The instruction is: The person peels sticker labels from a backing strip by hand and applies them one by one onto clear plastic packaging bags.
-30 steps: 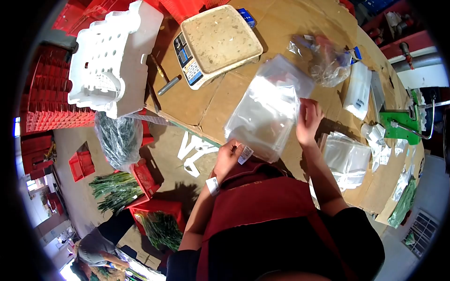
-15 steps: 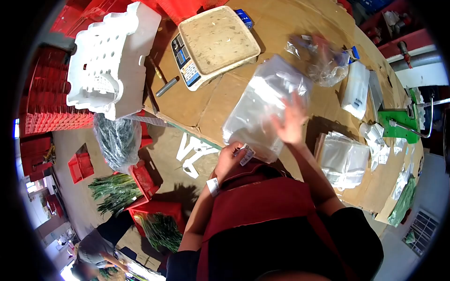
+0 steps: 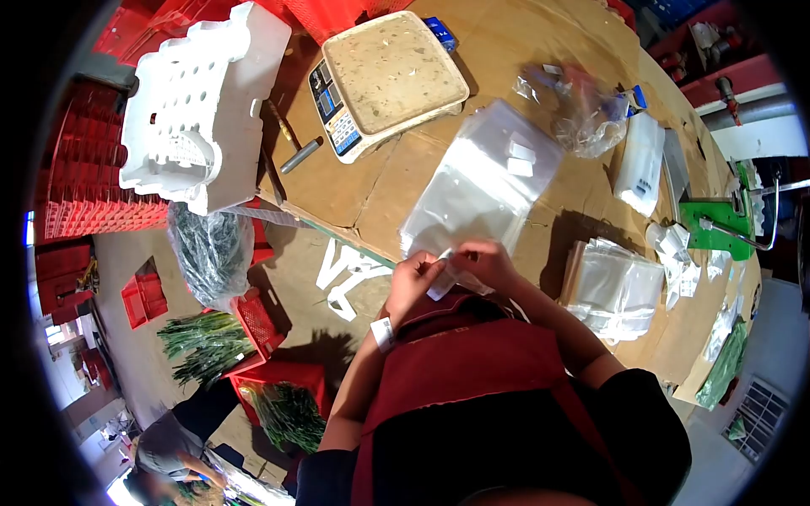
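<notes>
A stack of clear plastic bags (image 3: 468, 190) lies flat on the cardboard-covered table in front of me. Two small white labels (image 3: 521, 166) sit on the upper part of the top bag. My left hand (image 3: 413, 282) is closed on a short strip of white labels (image 3: 437, 293) at the near edge of the stack. Beside it, my right hand (image 3: 485, 263) pinches at the upper end of that strip, the fingertips of both hands almost meeting. Another white label (image 3: 382, 334) is on my left wrist.
A weighing scale (image 3: 392, 72) stands beyond the bags, with a white crate (image 3: 198, 110) to its left. Another bag pile (image 3: 612, 287) and a green metal tool (image 3: 717, 226) are on the right. Red crates (image 3: 287, 379) with leafy greens stand on the floor, near another person (image 3: 173, 447).
My right hand has come back from the upper part of the bags to the label strip in my left hand. The labels on the top bag now show uncovered.
</notes>
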A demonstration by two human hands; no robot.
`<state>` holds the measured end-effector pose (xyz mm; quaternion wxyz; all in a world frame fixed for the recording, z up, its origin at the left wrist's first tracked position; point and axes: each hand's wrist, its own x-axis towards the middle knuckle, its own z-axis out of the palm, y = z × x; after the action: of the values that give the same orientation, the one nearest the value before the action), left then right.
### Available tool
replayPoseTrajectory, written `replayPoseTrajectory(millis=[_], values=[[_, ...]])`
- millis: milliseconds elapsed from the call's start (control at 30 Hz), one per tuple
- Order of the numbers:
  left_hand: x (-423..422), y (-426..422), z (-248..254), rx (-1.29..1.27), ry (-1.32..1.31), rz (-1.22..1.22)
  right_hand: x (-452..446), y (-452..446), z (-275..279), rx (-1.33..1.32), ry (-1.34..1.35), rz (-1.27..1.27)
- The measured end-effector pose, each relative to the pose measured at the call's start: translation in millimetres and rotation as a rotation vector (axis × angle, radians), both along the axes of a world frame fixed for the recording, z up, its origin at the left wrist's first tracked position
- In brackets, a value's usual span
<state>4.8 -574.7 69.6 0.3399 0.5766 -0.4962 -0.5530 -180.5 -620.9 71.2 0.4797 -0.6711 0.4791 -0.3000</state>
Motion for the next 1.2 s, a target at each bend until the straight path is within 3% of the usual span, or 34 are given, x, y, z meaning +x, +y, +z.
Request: replayPoseTrajectory(millis=[67,133,233,267,333,367,467,567,667,867,933,1000,1033,1067,1167,1200], values=[[1,-1,3,0.060,-0.030,-0.002,-14,-15,-27,-0.400,0.222,-0.039],[6,4,-6,0.049,-0.010,-0.035,-25,-31,-27,-0.461,0.591,-0.051],[6,4,-2,0.051,0.035,-0.025,-26,-34,-11,-0.515,0.735,-0.145],[6,5,0,0.075,0.060,0.017,-26,-32,-11,-0.515,0.733,-0.141],[7,4,-7,-0.032,0.093,0.025,-30,-23,-13,-0.611,0.504,0.157],[7,3,-9,-0.138,0.127,0.027,-31,-17,-20,-0.534,0.463,0.173],[7,4,-9,-0.088,0.064,-0.035,-32,-18,-34,-0.473,0.590,0.149],[3,4,-7,-0.053,0.109,0.011,-33,-29,-30,-0.393,0.477,0.203],[2,6,-7,-0.045,0.067,0.031,-30,-27,-10,-0.548,0.374,0.225],[6,10,-15,-0.071,0.056,0.019,-52,-36,-44,-0.452,0.414,0.202],[8,11,-15,-0.074,0.019,0.067,-60,-54,-10,-0.402,0.061,-0.295],[10,14,-16,-0.073,-0.015,0.104,-71,-74,20,-0.635,0.312,-0.680],[9,12,-17,-0.072,-0.006,0.121,-67,-69,38,-0.635,0.316,-0.687],[7,10,-18,-0.074,0.006,0.137,-56,-59,55,-0.647,0.193,-0.592],[-10,3,7,-0.124,0.136,0.041,-29,-27,31,-0.856,0.228,-0.185],[-12,2,13,-0.148,0.192,0.001,-16,-15,44,-0.733,0.280,-0.014]])
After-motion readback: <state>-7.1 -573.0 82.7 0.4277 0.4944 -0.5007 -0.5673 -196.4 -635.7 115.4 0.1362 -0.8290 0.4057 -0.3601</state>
